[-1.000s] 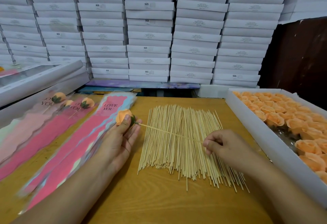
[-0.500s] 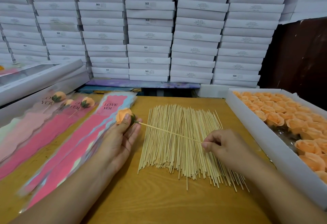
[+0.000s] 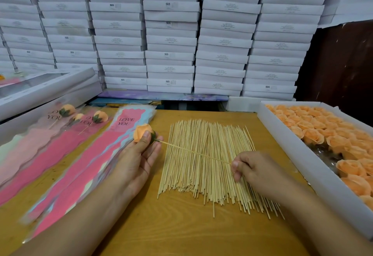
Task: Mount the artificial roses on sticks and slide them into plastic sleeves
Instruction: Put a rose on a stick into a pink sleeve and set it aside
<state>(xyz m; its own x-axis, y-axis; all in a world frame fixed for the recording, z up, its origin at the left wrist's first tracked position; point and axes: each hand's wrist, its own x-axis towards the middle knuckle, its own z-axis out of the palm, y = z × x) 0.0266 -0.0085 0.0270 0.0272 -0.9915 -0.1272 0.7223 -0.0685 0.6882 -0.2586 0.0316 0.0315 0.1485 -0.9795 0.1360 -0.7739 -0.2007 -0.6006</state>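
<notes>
Hardly moved — left hand (image 3: 139, 154) pinches rose (image 3: 142, 132) | right hand (image 3: 254, 168) pinches stick (image 3: 193, 151)

the box of roses (image 3: 298, 154) runs off the right edge, so its far wall and many blooms are cut away. left of that box, the stick (image 3: 193, 151) vanishes at one end into the curled fingers of the right hand (image 3: 256, 169) and at the other under the rose (image 3: 142, 132), half covered by the left hand's (image 3: 137, 158) thumb. farther left, the pink sleeves (image 3: 66, 154) are blurred and leave the frame. print on the stacked cartons (image 3: 171, 33) behind is too small to read beyond "sgs".
</notes>
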